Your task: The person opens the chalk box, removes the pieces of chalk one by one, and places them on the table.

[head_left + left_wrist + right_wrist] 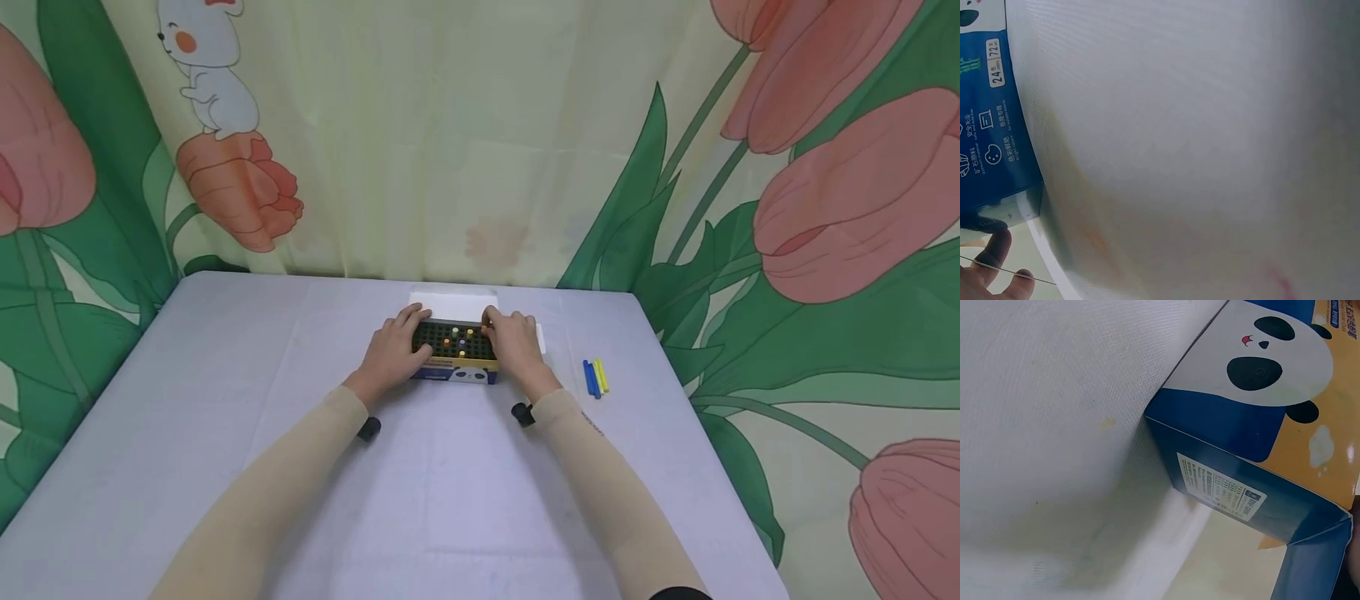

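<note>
An open chalk box (459,372), blue and orange with a panda face, stands on the table. Its top is a dark grid of holes (432,332) with several coloured chalk ends showing. My left hand (396,344) grips the box's left end, thumb at the front edge and fingers toward the back. At the right end, my right hand (516,342) bends over the grid, and its fingertips pinch an orange chalk stick (486,328), mostly hidden by them. In the left wrist view, fingertips (999,247) show beside the box (997,169). The right wrist view shows its panda corner (1222,431).
Blue chalk sticks (590,379) and yellow chalk (602,375) lie together on the table, right of my right hand. The box's white lid flap (457,301) stands open behind it. A white cloth (465,500) covers the table; a tulip-patterned curtain (450,150) hangs behind.
</note>
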`<state>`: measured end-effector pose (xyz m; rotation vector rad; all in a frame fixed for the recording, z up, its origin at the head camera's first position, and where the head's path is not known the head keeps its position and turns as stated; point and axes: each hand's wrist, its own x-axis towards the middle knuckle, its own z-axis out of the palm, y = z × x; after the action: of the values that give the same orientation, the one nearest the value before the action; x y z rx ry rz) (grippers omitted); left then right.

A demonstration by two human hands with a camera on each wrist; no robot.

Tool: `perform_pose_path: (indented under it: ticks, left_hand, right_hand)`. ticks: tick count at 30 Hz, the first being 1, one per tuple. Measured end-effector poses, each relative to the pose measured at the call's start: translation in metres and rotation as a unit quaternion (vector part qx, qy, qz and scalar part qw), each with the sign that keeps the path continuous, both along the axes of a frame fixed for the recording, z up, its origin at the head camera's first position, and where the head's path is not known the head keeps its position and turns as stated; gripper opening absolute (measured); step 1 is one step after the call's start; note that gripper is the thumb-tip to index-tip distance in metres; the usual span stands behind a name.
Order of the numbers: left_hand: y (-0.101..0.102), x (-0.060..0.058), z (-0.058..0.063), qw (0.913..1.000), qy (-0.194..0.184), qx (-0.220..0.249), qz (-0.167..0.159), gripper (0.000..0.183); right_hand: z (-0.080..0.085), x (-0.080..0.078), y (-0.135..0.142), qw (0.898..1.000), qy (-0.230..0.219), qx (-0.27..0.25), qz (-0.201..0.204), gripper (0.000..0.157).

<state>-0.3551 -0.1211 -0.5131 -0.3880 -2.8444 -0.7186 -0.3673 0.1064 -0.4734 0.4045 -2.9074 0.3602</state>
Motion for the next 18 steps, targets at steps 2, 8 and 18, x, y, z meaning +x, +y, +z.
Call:
perform_pose_path:
  ticks: [2, 8, 18]
  left_hand:
    - [0.0, -0.0001, 0.0001, 1.0, -0.002, -0.002, -0.001, 0.064]
    - [-0.0004, 0.0006, 0.0005, 1.0, -0.003, -0.002, 0.005, 0.064]
    - [-0.0002, 0.0003, 0.0013, 1.0, -0.009, -0.002, 0.001, 0.064]
  right_hand:
    - [-0.0004, 0.0, 0.0004, 1.0, 0.001, -0.003, -0.001, 0.013]
    - [-0.0021, -0.0013, 0.0011, 1.0, 0.005, -0.013, 0.011, 0.012]
    - [-0.0014, -0.0009, 0.0032, 1.0, -0.003, -0.015, 0.014, 0.012]
